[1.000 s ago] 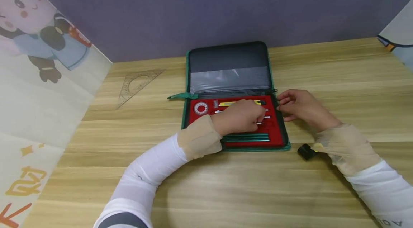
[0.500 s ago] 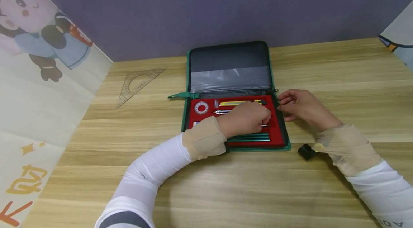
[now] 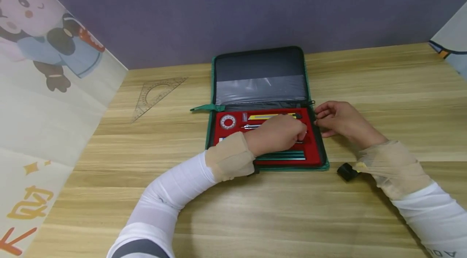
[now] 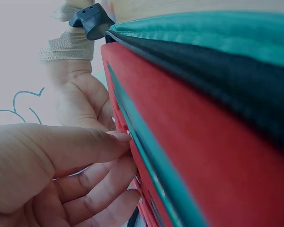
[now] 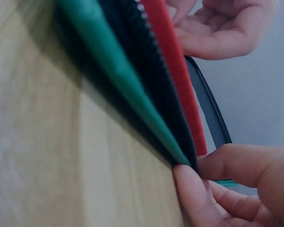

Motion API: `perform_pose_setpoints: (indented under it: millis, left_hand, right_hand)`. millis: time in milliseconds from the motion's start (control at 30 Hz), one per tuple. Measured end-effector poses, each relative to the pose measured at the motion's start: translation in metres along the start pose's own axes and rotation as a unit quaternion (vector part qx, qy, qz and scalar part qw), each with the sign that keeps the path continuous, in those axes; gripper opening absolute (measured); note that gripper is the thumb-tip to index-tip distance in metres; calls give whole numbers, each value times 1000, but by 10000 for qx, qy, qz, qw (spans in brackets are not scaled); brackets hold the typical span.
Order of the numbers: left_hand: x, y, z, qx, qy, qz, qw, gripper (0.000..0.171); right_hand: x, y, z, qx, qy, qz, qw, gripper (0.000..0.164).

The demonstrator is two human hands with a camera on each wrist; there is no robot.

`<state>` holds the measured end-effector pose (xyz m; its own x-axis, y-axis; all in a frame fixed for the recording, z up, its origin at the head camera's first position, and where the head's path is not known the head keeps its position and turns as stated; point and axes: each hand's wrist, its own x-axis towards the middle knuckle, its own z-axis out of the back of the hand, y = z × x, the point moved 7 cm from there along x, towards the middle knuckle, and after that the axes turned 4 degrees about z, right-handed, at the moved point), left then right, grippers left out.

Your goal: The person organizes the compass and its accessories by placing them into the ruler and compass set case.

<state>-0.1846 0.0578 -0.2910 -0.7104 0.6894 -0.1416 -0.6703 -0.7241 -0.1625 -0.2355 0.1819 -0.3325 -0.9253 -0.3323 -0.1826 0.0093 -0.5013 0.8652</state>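
Observation:
A green zip case (image 3: 305,83) lies unfolded on the table, its lower half filled by a red tray (image 3: 313,154). My left hand (image 3: 279,132) reaches over this tray from the left. In the left wrist view, its thumb and fingers pinch at a slot where a slim metal drawing tool sits, mostly hidden by the hand; a short tip of the tool (image 3: 300,142) shows past the knuckles. My right hand (image 3: 339,122) is at the case's right side. In the right wrist view, its thumb and forefinger pinch the green and black edge of the case (image 5: 118,71).
In the tray are a yellow cutter (image 3: 257,117), a round white protractor (image 3: 228,121), a compass-like metal tool (image 3: 251,126) and dark green rods (image 3: 288,155). A clear set square (image 3: 140,108) lies to the left on the wooden table (image 3: 262,213). Behind stands a grey-blue partition (image 3: 233,10).
My left hand has shifted slightly right and down over the tray, uncovering the compass-like tool and covering the metal tips on the right. The right hand has stayed at the case's edge.

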Motion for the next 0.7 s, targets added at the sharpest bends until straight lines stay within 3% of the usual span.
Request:
perform_pose_setpoints:
  millis: [233, 367, 567, 700]
  left_hand:
    - [-12, 9, 9, -243, -204, 76, 9995, 16]
    - [-22, 22, 17, -345, -395, 173, 9985, 17]
    - [-47, 61, 30, -340, -525, 789, 9949, 21]
    - [-68, 94, 42, -180, -853, 1184, 9891, 18]
  right_hand:
    - [-1, -1, 1, -76, 13, 104, 9999, 44]
    - [0, -4, 2, -125, -32, 80, 9999, 45]
    - [0, -8, 4, -155, 29, 54, 9999, 46]
    - [2, -6, 4, -102, 110, 112, 9998, 46]
